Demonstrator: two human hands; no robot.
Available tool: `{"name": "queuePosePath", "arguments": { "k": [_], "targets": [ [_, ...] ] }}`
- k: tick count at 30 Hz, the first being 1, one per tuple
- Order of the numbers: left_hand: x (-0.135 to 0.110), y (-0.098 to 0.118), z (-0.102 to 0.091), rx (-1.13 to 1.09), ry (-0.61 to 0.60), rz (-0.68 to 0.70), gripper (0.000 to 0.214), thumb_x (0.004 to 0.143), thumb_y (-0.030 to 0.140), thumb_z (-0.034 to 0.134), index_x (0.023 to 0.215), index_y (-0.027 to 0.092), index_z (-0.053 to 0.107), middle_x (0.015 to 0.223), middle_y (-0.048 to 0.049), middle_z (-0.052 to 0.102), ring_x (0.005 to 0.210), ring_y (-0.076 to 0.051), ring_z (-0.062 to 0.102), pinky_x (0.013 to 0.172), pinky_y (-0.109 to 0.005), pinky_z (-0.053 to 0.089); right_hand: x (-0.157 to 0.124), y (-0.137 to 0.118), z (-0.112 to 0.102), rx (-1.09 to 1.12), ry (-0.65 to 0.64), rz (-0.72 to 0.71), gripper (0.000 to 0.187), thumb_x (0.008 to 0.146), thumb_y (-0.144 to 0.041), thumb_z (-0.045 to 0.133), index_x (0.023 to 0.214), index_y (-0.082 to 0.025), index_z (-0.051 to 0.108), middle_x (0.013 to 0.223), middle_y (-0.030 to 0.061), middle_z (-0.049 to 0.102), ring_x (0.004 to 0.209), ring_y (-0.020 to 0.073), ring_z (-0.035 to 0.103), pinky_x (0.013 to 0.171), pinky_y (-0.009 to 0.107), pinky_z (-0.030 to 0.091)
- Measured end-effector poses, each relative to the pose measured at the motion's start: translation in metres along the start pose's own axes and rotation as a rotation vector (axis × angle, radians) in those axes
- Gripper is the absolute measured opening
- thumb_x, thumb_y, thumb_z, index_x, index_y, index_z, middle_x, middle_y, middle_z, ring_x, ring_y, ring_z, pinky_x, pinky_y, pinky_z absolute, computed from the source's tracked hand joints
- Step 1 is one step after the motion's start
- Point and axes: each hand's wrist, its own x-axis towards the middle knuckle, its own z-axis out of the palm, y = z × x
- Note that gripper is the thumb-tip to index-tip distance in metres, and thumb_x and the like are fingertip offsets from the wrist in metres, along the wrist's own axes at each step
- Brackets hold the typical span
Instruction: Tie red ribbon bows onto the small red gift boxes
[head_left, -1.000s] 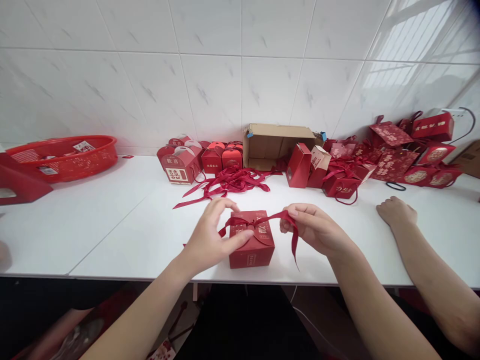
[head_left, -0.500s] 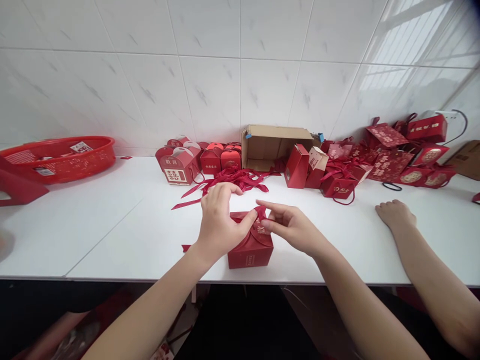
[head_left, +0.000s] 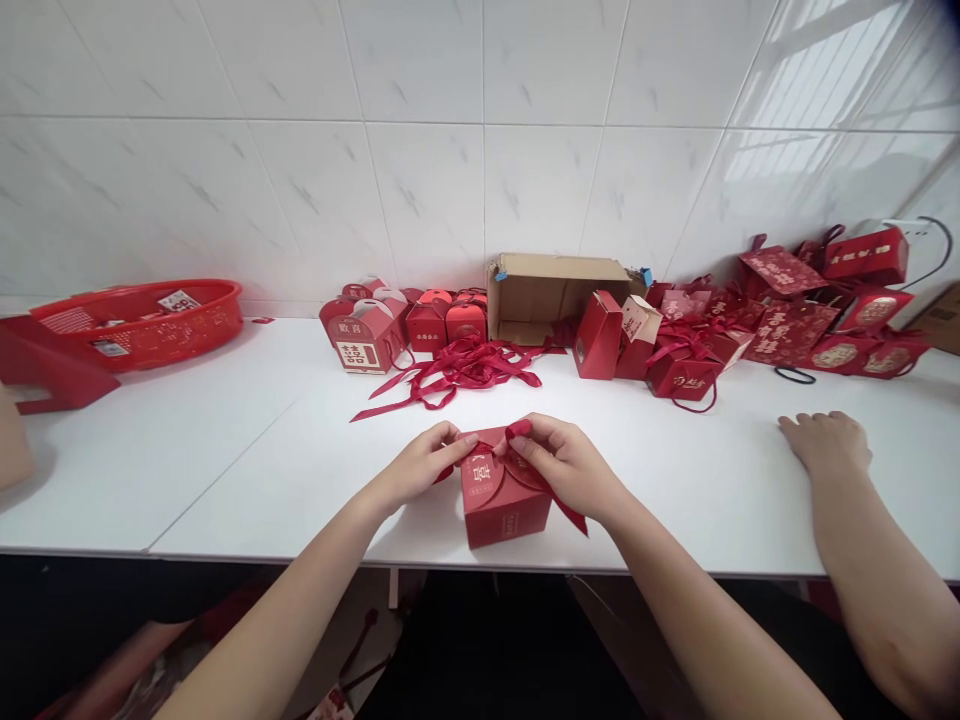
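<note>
A red gift box with gold characters and rounded top flaps stands near the front edge of the white table. Across its top runs a dark red ribbon, one tail of which hangs past the box's right side. My left hand is closed at the upper left of the box, pinching the ribbon between thumb and fingers. On the other side, my right hand pinches a loop of the same ribbon above the lid. Where the ribbon crosses is partly covered by my fingers.
Behind the box lies a heap of red ribbons. Several red gift boxes and an open cardboard box stand along the wall. A red plastic basket is at left. Another person's hand rests on the table at right.
My left hand has dropped from above the box to its left side. My right hand now holds a ribbon loop, with a tail hanging at right. The box has turned slightly.
</note>
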Motion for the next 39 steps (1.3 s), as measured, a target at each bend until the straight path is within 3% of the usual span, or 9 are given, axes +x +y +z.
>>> {"name": "queuePosePath", "arguments": {
  "k": [8,12,17,20,22,28,32,35,39],
  "targets": [
    [-0.010,0.013,-0.006,-0.002,0.007,-0.091,0.043,0.072,0.057,0.060,0.061,0.018,0.046,0.054,0.0057,0.038,0.045,-0.008,0.033,0.043,-0.022,0.024,0.004,-0.001,0.021,-0.169,0.209,0.047,0.013,0.082,-0.023,0.052,0.083,-0.019,0.064,0.073,0.0024,0.068,0.068,0.0165,0.062,0.065,0.027,0.046],
    [-0.022,0.030,-0.014,-0.004,-0.024,-0.016,0.044,0.072,0.049,0.063,0.050,0.018,0.042,0.050,0.0051,0.034,0.045,-0.007,0.028,0.042,-0.023,0.022,0.004,-0.005,0.027,-0.339,0.286,0.031,0.015,0.080,-0.022,0.053,0.080,-0.020,0.068,0.076,0.0033,0.070,0.066,0.0177,0.061,0.064,0.029,0.043],
    [-0.026,0.072,-0.015,-0.020,-0.139,0.124,0.037,0.075,0.047,0.061,0.053,0.017,0.061,0.054,-0.0021,0.054,0.055,-0.014,0.048,0.053,-0.028,0.041,0.002,-0.011,0.022,-0.404,0.107,-0.088,0.023,0.080,-0.014,0.050,0.083,-0.022,0.071,0.083,0.0034,0.068,0.074,0.0177,0.060,0.070,0.029,0.043],
    [-0.012,0.094,-0.009,-0.034,-0.148,0.192,0.032,0.075,0.045,0.062,0.058,0.018,0.067,0.060,-0.0035,0.062,0.061,-0.016,0.056,0.063,-0.031,0.046,-0.002,-0.014,0.018,-0.392,-0.018,-0.155,0.019,0.078,-0.012,0.051,0.080,-0.021,0.068,0.084,0.0033,0.064,0.071,0.0154,0.057,0.065,0.027,0.042],
    [0.001,0.100,-0.004,-0.094,-0.119,0.225,0.028,0.076,0.043,0.063,0.067,0.018,0.071,0.069,-0.0038,0.067,0.070,-0.018,0.060,0.069,-0.031,0.047,-0.003,-0.013,0.018,-0.350,-0.002,-0.141,0.012,0.081,-0.018,0.054,0.074,-0.019,0.064,0.082,0.0030,0.062,0.066,0.0136,0.053,0.060,0.025,0.039],
    [0.014,0.078,-0.004,-0.181,-0.016,0.248,0.042,0.081,0.049,0.058,0.112,0.022,0.065,0.111,-0.0073,0.066,0.099,-0.021,0.061,0.087,-0.034,0.046,0.000,-0.005,0.020,-0.286,0.164,-0.066,0.039,0.085,-0.033,0.052,0.051,-0.019,0.038,0.056,-0.0011,0.047,0.054,0.0115,0.041,0.053,0.026,0.032],
    [-0.006,0.054,-0.007,-0.058,-0.015,0.245,0.037,0.071,0.043,0.071,0.099,0.018,0.068,0.103,-0.0084,0.069,0.099,-0.024,0.062,0.085,-0.035,0.049,0.001,-0.001,0.017,-0.202,0.130,-0.038,0.032,0.085,-0.034,0.053,0.057,-0.019,0.047,0.060,-0.0006,0.052,0.057,0.0127,0.045,0.055,0.026,0.034],
    [-0.017,0.042,-0.002,-0.017,0.095,0.221,0.025,0.071,0.038,0.072,0.082,0.016,0.070,0.085,-0.0060,0.071,0.085,-0.022,0.065,0.079,-0.033,0.051,0.000,0.003,0.016,-0.107,0.137,-0.019,0.017,0.085,-0.032,0.053,0.075,-0.019,0.055,0.068,0.0001,0.058,0.062,0.0140,0.050,0.058,0.026,0.038],
    [-0.019,0.031,0.008,-0.106,0.159,0.258,0.021,0.077,0.036,0.066,0.077,0.016,0.062,0.086,-0.0054,0.069,0.085,-0.019,0.064,0.078,-0.031,0.050,-0.001,0.010,0.019,0.037,0.237,-0.017,0.019,0.084,-0.034,0.055,0.079,-0.022,0.041,0.066,-0.0032,0.056,0.059,0.0128,0.051,0.056,0.024,0.038]
  ]
}}
